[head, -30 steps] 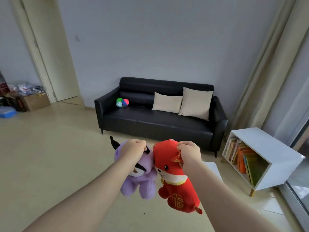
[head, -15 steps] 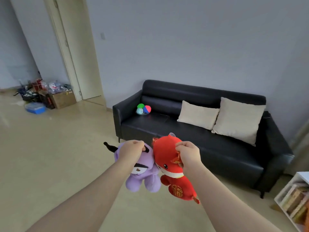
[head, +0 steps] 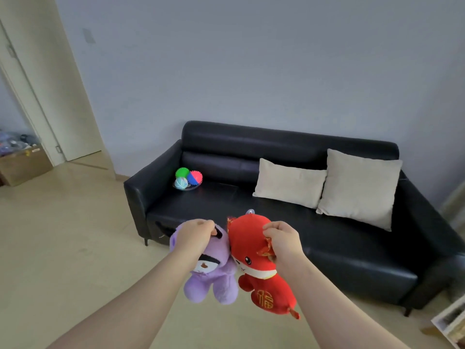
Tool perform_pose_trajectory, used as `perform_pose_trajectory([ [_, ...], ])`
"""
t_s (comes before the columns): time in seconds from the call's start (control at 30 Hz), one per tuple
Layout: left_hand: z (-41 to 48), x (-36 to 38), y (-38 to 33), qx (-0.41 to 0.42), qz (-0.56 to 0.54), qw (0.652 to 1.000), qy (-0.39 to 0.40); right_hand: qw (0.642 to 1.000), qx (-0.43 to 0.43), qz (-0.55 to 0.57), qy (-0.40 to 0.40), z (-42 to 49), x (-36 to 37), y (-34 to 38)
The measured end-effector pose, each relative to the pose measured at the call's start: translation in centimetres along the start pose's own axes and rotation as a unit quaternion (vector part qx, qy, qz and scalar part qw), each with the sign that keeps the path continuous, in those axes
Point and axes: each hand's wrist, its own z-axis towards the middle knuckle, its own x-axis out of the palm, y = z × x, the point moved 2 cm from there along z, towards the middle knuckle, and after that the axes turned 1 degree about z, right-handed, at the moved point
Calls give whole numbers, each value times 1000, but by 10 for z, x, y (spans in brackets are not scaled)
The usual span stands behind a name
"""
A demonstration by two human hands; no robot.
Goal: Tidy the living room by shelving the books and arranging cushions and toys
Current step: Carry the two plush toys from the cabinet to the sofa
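My left hand point(head: 195, 236) grips a purple plush toy point(head: 212, 280) by the top of its head, and it hangs in the air. Beside it, touching, dangles a red plush toy point(head: 256, 268) with a gold character on its belly; my right hand point(head: 283, 241) grips it by the head. Both toys hang in front of a black leather sofa point(head: 352, 260). Two beige cushions point(head: 289, 182) point(head: 359, 187) lean against the sofa's backrest on its right half. A dish of spiky balls point(head: 188, 178) in green, red-blue and pale blue sits on the left seat.
Beige floor stretches to the left and in front of the sofa. A cardboard box point(head: 24, 165) with clutter stands by the open doorway point(head: 32, 96) at far left. A corner of a white bookshelf point(head: 450, 321) shows at the bottom right edge.
The view has turned left and come closer to the sofa, so the white bookshelf has slid almost out of frame. Both hands still hold the toys the same way.
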Motion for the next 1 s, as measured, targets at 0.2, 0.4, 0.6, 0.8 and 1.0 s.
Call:
perform_pose_trajectory([
  [0.2, 116, 10, -44, -27, 19, 999, 37, 999, 26, 14, -31, 96, 50, 27],
  [0.4, 225, 4, -76, -2, -14, 1000, 19, 999, 34, 4, -1, 200, 115, 52],
  [0.6, 335, 7, -130, 15, -36, 999, 5, 997, 66, -5, 25, 323, 175, 90],
  [0.8, 431, 11, -176, 31, -127, 991, 30, 997, 59, -36, 23, 421, 220, 130],
  [1.0, 532, 26, -210, 12, -124, 991, 45, 997, 67, -41, 22, 504, 253, 141],
])
